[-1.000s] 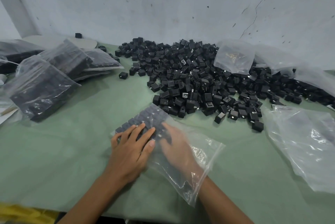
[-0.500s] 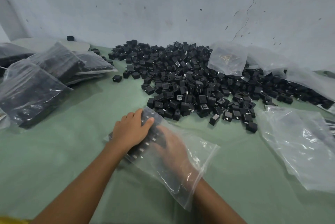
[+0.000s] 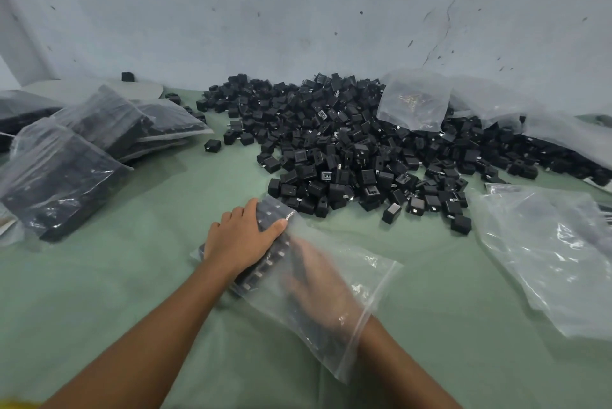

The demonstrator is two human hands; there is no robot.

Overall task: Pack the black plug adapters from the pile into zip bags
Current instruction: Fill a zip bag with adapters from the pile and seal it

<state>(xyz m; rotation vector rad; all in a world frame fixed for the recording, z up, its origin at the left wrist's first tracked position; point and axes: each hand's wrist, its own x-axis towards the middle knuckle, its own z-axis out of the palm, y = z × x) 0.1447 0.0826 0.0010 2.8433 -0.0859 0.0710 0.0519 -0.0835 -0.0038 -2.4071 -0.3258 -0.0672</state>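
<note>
Working on the near side of the pile of black plug adapters (image 3: 347, 150), almost touching its front edge. Holding down a clear zip bag (image 3: 361, 279) with the left hand (image 3: 243, 238), fingers (image 3: 248, 210) laid flat and uncurled over the packed rows of adapters (image 3: 270, 213) at the bag's closed end, pressing rather than gripping. Reaching in through the bag's mouth with the right hand (image 3: 318, 279); blurred behind plastic, so cannot tell whether open or closed on anything. Likely trouble from here: dragging the neat rows askew while drawing the right hand out, through wrist rubbing on film; toppling an edge row through uneven pressure from the left; snagging thin plastic on a metal prong and tearing it; creasing the mouth and spoiling the seal. Left of the pile, filled bags (image 3: 63, 173) leaning in a heap. Right of the pile, limp empty bags (image 3: 546, 253). Under everything, a pale green surface (image 3: 132, 276), faintly wrinkled. Behind the pile, a scuffed grey-white wall (image 3: 298, 11) with a thin crack (image 3: 453, 4).
</note>
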